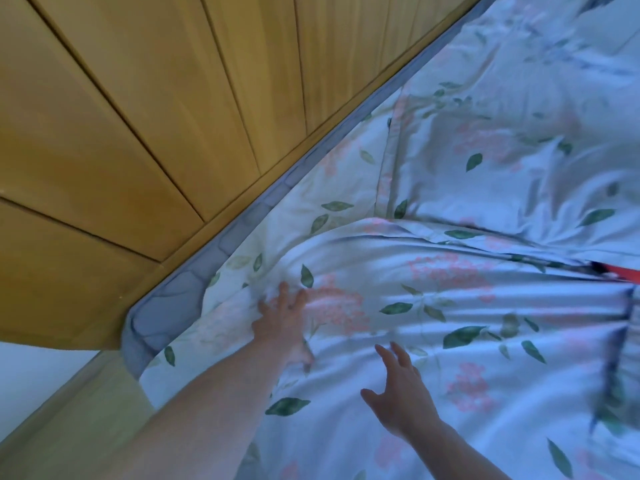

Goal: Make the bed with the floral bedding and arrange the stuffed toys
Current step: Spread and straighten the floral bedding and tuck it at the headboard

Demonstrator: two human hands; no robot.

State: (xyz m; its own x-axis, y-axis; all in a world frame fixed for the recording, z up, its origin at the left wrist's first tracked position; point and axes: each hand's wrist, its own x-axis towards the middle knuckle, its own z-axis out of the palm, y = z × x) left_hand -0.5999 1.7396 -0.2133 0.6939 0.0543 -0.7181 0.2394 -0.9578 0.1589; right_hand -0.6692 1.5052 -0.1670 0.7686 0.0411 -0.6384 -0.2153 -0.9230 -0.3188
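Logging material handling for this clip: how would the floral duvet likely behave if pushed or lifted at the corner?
The floral duvet is probably floppy: it bunches into folds by the left hand. Its sheen hints it may slide easily. Likely light for its size, though its filling cannot be seen.

Duvet seemingly overlaps pillow, beside headboard.

Soft, cool daylight is washing the duvet bluish, its folds casting gentle shadows. Motion blur is smearing the frame toward 3 o'clock. Wide-angle distortion is bending the headboard planks at 10 o'clock. No glare is showing.
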